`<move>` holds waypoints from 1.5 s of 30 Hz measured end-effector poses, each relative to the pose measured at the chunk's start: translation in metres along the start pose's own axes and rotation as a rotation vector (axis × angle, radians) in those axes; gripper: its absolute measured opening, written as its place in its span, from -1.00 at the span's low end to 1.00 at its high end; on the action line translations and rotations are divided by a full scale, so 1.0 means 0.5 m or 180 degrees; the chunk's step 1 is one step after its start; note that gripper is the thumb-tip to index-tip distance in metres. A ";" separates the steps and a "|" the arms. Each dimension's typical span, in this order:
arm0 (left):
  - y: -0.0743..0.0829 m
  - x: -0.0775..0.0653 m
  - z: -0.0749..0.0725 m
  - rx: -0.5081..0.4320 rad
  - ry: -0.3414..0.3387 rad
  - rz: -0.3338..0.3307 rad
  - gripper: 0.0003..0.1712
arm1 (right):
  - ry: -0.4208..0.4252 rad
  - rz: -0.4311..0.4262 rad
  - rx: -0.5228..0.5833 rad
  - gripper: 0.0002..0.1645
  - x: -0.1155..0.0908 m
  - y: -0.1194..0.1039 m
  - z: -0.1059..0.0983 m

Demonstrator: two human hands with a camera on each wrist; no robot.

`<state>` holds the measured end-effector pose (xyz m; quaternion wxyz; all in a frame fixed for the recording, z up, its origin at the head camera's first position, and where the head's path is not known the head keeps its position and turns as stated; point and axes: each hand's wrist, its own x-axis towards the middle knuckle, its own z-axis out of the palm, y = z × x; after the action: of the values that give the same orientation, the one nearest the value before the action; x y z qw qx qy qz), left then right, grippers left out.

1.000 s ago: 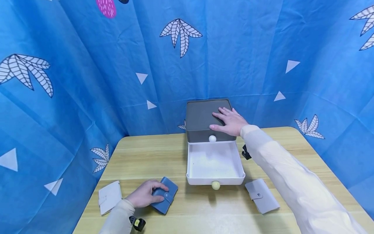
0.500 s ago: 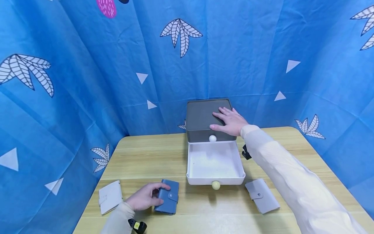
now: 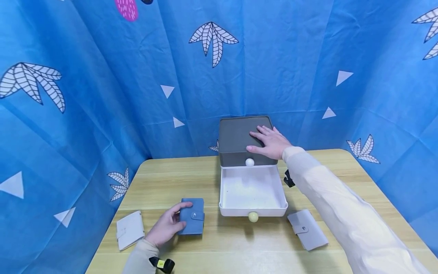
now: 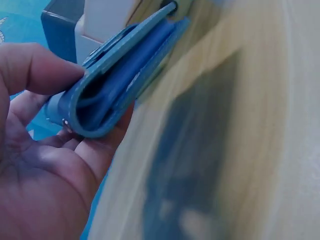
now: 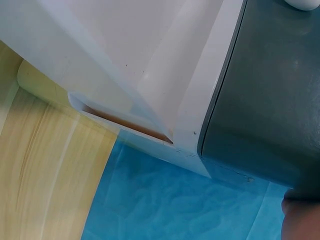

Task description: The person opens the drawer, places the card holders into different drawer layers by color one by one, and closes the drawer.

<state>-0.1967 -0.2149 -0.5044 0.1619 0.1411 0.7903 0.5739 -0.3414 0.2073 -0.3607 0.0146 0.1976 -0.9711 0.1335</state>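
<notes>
My left hand (image 3: 165,228) pinches the left edge of a blue snap-strap wallet (image 3: 194,225), thumb on one side and fingers on the other. In the left wrist view the wallet (image 4: 120,85) is folded and stands off the wooden surface, its shadow beside it. With fingers spread, my right hand (image 3: 270,144) rests on top of a dark grey drawer unit (image 3: 234,133). The unit's lower white drawer (image 3: 236,212) is pulled out and has a pale yellow knob (image 3: 253,217); nothing lies in it. Only a bit of the right hand (image 5: 301,222) shows in the right wrist view.
A white wallet (image 3: 130,230) lies at the table's left. Right of the drawer lies a pale grey wallet (image 3: 308,229) with a snap strap. A blue patterned curtain (image 3: 287,76) hangs behind the wooden table (image 3: 178,179).
My left hand has turned the blue wallet from tilted to nearly straight and shifted it slightly away from me. The right hand has stayed on the drawer unit.
</notes>
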 end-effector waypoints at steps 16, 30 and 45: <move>0.066 -0.014 -0.018 -0.0240 0.0221 0.0224 -0.13 | 0.0030 0.0003 -0.0003 0.08 0.000 -0.002 0.003; 0.121 -0.006 -0.010 0.0093 0.0402 0.0599 -0.35 | -0.0002 0.0003 0.0015 0.08 0.004 0.000 0.004; 0.219 0.018 0.014 0.0143 0.0298 0.0846 -0.39 | 0.0022 0.0014 0.0003 0.07 0.003 -0.001 0.006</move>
<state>-0.1979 -0.1720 -0.4029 0.0442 0.2212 0.7839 0.5784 -0.3426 0.2053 -0.3635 0.0175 0.1950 -0.9714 0.1346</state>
